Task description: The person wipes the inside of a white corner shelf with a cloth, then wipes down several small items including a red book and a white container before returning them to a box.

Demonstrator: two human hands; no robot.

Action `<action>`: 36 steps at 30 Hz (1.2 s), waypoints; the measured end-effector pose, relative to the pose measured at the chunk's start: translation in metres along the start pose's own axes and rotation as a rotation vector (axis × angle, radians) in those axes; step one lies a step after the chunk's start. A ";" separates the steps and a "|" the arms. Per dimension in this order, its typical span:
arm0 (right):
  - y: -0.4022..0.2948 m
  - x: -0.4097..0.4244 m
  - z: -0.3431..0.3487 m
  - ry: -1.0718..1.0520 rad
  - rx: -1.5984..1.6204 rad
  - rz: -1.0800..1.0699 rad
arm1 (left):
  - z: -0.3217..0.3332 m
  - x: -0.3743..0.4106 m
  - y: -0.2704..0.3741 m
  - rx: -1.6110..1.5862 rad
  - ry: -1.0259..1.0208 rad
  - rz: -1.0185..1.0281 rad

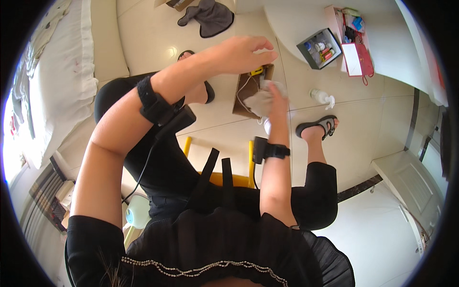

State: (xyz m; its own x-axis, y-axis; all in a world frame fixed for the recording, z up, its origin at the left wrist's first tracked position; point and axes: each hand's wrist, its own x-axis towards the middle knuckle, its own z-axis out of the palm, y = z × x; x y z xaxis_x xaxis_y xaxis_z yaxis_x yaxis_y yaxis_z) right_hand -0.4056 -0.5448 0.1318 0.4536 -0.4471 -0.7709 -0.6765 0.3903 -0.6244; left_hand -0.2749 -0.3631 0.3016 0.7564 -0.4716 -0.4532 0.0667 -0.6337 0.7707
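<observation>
My left hand (245, 53) reaches over the far end of a small brown cardboard box (246, 96) on the floor, its fingers and thumb apart, with nothing seen between them. Inside the box lie what looks like a yellow tape measure (256, 71) and a white cable (241, 101), which loops along one side. My right hand (279, 102), slightly blurred, grips a crumpled pale grey cloth (259, 103) over the box's right edge. That cloth hides part of the box. A white object (267, 126), partly covered by my right wrist, stands on the floor just below the box.
A white pump bottle (318, 95) stands right of my right hand. Beyond it are a dark box (309, 59) of small bottles and a pink box (333, 18) with a red flap. A dark grey cloth (216, 21) lies ahead. Yellow stool bars (251, 158) show below.
</observation>
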 end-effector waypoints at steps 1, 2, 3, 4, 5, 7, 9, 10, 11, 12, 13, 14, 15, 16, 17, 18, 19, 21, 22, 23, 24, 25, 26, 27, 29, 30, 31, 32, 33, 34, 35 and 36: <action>-0.001 0.009 -0.025 0.106 -0.012 -0.020 | 0.002 -0.001 0.004 -0.014 0.021 0.023; -0.004 0.011 -0.049 0.085 0.078 -0.020 | 0.003 -0.003 0.010 -0.027 0.006 -0.035; -0.007 0.011 -0.071 0.057 0.165 -0.019 | 0.003 -0.006 0.009 -0.053 -0.011 -0.049; 0.005 0.022 -0.097 0.119 0.055 -0.113 | 0.005 -0.003 0.011 -0.080 -0.042 -0.048; 0.030 0.038 -0.128 0.192 -0.054 -0.205 | 0.009 0.004 0.014 -0.106 -0.082 -0.041; 0.075 0.065 -0.188 0.250 -0.759 -0.021 | 0.017 0.014 0.020 -0.039 -0.139 -0.051; 0.097 0.050 -0.181 0.265 -1.108 0.038 | 0.019 0.014 0.018 -0.022 -0.137 -0.066; 0.106 0.047 -0.180 0.172 -1.144 0.065 | 0.019 0.013 0.017 -0.019 -0.127 -0.070; 0.116 0.047 -0.177 0.077 -1.181 0.090 | 0.020 0.012 0.014 -0.018 -0.114 -0.074; 0.128 0.046 -0.170 0.135 -1.183 0.095 | 0.020 0.012 0.013 -0.018 -0.102 -0.077; 0.130 0.039 -0.164 0.144 -1.165 0.137 | 0.023 0.013 0.015 -0.016 -0.121 -0.061; 0.120 0.030 -0.149 0.134 -1.159 0.167 | 0.022 0.012 0.014 -0.017 -0.122 -0.059; 0.117 0.027 -0.142 0.145 -1.153 0.180 | 0.023 0.014 0.016 -0.018 -0.131 -0.045; 0.115 0.026 -0.131 0.137 -1.155 0.186 | 0.021 0.013 0.014 -0.012 -0.121 -0.060; 0.113 0.028 -0.120 0.136 -1.164 0.172 | 0.020 0.012 0.012 -0.007 -0.110 -0.075; 0.111 0.026 -0.115 0.152 -1.167 0.168 | 0.021 0.014 0.012 -0.005 -0.115 -0.078; 0.108 0.023 -0.111 0.174 -1.167 0.189 | 0.022 0.015 0.013 -0.009 -0.116 -0.071; 0.103 0.020 -0.105 0.202 -1.171 0.212 | 0.022 0.015 0.013 -0.020 -0.114 -0.060; 0.100 0.020 -0.104 0.209 -1.175 0.216 | 0.021 0.015 0.012 -0.024 -0.111 -0.048; 0.098 0.019 -0.104 0.204 -1.180 0.207 | 0.021 0.015 0.011 -0.028 -0.109 -0.036; 0.100 0.018 -0.105 0.197 -1.186 0.200 | 0.021 0.014 0.010 -0.032 -0.108 -0.026; 0.100 0.018 -0.107 0.172 -1.192 0.187 | 0.021 0.013 0.009 -0.033 -0.107 -0.025; 0.099 0.020 -0.111 0.147 -1.196 0.174 | 0.020 0.013 0.008 -0.033 -0.107 -0.024; 0.097 0.023 -0.116 0.127 -1.198 0.159 | 0.019 0.014 0.008 -0.033 -0.108 -0.017; 0.103 0.028 -0.137 0.070 -0.771 0.002 | 0.019 0.016 0.008 -0.048 -0.105 0.011; 0.104 0.030 -0.146 0.039 -0.555 -0.076 | 0.019 0.018 0.008 -0.052 -0.101 0.025; 0.088 0.023 -0.145 -0.046 -0.393 -0.061 | 0.017 0.015 0.013 -0.042 -0.110 0.002; 0.068 0.017 -0.147 -0.130 -0.231 -0.045 | 0.014 0.013 0.020 -0.031 -0.118 -0.022; 0.043 0.004 -0.141 -0.213 -0.070 -0.029 | 0.011 0.009 0.025 -0.022 -0.125 -0.043; 0.022 -0.009 -0.135 -0.299 -0.023 -0.046 | 0.011 0.009 0.025 -0.038 -0.117 -0.033; 0.002 -0.020 -0.126 -0.394 0.023 -0.063 | 0.012 0.009 0.020 -0.053 -0.102 -0.029; -0.015 -0.030 -0.118 -0.485 0.067 -0.080 | 0.011 0.008 0.018 -0.070 -0.090 -0.020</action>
State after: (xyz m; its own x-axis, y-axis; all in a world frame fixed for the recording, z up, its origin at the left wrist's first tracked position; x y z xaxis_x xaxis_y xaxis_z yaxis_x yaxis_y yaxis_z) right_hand -0.4781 -0.6323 0.1792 0.7313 -0.0582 -0.6795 -0.5966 0.4282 -0.6788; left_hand -0.2749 -0.3852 0.3073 0.6934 -0.5139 -0.5050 0.1295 -0.6006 0.7890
